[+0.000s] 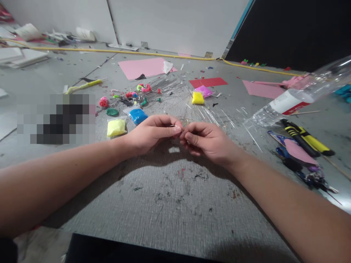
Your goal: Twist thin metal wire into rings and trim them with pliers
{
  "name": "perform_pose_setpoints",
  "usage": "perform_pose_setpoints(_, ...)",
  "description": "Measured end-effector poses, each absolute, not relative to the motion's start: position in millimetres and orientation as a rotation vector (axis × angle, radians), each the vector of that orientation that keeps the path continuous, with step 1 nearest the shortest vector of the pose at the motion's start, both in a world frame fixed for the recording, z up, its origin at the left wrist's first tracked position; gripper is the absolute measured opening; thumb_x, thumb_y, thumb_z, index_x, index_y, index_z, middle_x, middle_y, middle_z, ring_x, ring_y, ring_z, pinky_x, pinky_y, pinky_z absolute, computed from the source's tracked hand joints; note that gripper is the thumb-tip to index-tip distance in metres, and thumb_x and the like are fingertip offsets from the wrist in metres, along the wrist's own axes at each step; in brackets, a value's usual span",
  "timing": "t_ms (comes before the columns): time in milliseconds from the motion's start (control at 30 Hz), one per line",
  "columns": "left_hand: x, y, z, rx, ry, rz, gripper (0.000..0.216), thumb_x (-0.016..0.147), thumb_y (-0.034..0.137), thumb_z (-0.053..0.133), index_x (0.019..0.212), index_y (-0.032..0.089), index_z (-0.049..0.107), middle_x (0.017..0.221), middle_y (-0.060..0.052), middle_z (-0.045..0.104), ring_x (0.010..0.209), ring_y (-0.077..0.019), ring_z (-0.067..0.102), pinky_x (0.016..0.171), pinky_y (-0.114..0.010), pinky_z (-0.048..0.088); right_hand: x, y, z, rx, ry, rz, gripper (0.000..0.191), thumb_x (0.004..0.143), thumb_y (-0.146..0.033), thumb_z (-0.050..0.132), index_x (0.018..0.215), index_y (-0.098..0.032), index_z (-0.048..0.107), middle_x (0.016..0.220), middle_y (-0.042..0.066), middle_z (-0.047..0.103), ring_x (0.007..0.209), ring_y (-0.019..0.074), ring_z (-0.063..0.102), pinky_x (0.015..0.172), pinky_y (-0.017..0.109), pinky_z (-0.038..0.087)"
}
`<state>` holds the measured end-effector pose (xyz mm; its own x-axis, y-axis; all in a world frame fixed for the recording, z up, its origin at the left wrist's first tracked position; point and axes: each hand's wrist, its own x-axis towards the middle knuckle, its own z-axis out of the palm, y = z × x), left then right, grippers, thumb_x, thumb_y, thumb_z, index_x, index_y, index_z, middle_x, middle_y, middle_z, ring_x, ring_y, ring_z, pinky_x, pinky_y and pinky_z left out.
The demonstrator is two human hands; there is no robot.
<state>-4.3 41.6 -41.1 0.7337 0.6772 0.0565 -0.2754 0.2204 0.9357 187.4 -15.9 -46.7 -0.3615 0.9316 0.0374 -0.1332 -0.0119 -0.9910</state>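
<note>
My left hand (153, 133) and my right hand (211, 142) meet above the middle of the grey table (170, 212), fingertips almost touching. Both are closed in a pinch. Between thumb and finger of the left shows a bit of thin wire (173, 126); its other end seems to run into my right fingertips, which hide it. Beside the left wrist lie a pale yellow packet of clay (116, 128) and a blue packet (138, 115). Loose thin wires (211, 116) are scattered behind the right hand.
A clear plastic bottle (290, 102) lies at the right, near black-and-yellow pliers (307, 138). Further back are a yellow packet (197, 98), pink paper (142, 68), red paper (208, 82) and small coloured clay pieces (103, 102). A yellow cord (131, 52) crosses the back.
</note>
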Motion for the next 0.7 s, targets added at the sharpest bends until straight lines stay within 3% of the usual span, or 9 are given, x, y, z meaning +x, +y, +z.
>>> perform_pose_setpoints(233,-8,48,-43,1.275,0.488,0.735,0.007,0.078,0.020,0.082,0.080,0.015,0.076,0.080,-0.005,0.075,0.074,-0.0157,0.070,0.073,-0.028,0.057,182,-19,-48,-1.076,-1.399,1.358,0.034,0.093,-0.055,0.066,0.091,-0.022,0.059,0.069,-0.003,0.059,0.054,0.0094,0.048,0.047,0.023,0.036)
perform_pose_setpoints(367,-10,52,-46,1.414,0.531,0.734,0.007,0.081,0.021,0.080,0.083,0.015,0.077,0.080,-0.005,0.075,0.072,-0.0135,0.067,0.073,-0.027,0.054,183,-21,-44,-1.184,-1.654,1.022,0.026,0.101,-0.045,0.054,0.090,-0.022,0.055,0.073,-0.003,0.055,0.062,0.0118,0.049,0.056,0.028,0.039)
perform_pose_setpoints(500,-11,53,-45,1.602,0.621,0.712,0.014,0.088,0.027,0.073,0.082,0.015,0.076,0.072,-0.002,0.071,0.065,-0.0108,0.062,0.064,-0.024,0.048,185,-20,-41,-1.219,-1.801,0.816,0.017,0.100,-0.034,0.053,0.089,-0.021,0.055,0.071,-0.003,0.051,0.063,0.0128,0.045,0.059,0.030,0.037)
perform_pose_setpoints(600,-11,53,-40,1.739,0.660,0.695,0.017,0.089,0.029,0.071,0.079,0.015,0.074,0.069,-0.002,0.069,0.062,-0.0108,0.060,0.059,-0.023,0.046,187,-18,-43,-1.259,-1.739,0.934,0.018,0.098,-0.034,0.055,0.085,-0.022,0.054,0.067,-0.004,0.049,0.058,0.0118,0.042,0.054,0.029,0.035)
perform_pose_setpoints(700,-12,53,-35,1.949,0.607,0.675,0.016,0.088,0.029,0.070,0.078,0.016,0.074,0.070,-0.003,0.069,0.064,-0.0126,0.060,0.059,-0.024,0.045,189,-16,-46,-1.281,-1.564,1.308,0.022,0.096,-0.036,0.058,0.080,-0.023,0.050,0.059,-0.006,0.048,0.047,0.0097,0.040,0.044,0.025,0.030)
